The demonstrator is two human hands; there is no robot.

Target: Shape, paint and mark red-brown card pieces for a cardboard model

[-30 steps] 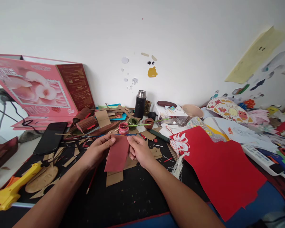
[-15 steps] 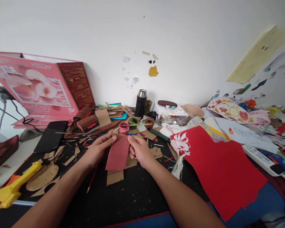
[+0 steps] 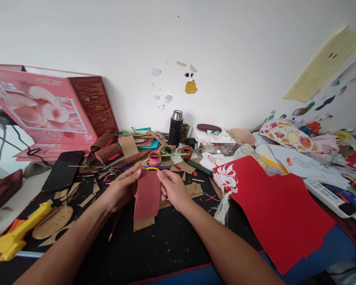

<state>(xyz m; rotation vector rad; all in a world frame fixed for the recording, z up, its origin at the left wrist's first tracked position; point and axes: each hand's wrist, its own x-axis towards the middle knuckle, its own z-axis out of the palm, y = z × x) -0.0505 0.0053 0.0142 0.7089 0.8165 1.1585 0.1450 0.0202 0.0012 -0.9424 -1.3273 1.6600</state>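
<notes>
Between my two hands hangs a reddish-brown painted piece of cardboard (image 3: 147, 196), roughly rectangular. My left hand (image 3: 125, 186) pinches its upper left corner, and my right hand (image 3: 172, 185) grips the upper right edge with the thumb on the front. Fingers behind the piece are hidden. Below it, plain brown cardboard (image 3: 144, 225) lies on the black mat (image 3: 166, 253). Just beyond the hands stand a jar of red paint (image 3: 154, 159), a jar of green paint (image 3: 166, 152) and a jar of brown paint (image 3: 186, 152), with a thin green stick across the last two.
A yellow glue gun (image 3: 20, 233) and a phone (image 3: 63, 170) lie to the left. Large red paper (image 3: 279, 209) covers the right side. A black thermos (image 3: 175, 128) stands near the wall. Cardboard scraps and a pencil (image 3: 114, 225) are scattered about.
The red-brown piece has turned slightly more upright and its lower edge has dropped a little, covering more of the plain cardboard beneath. Both hands keep their hold on it.
</notes>
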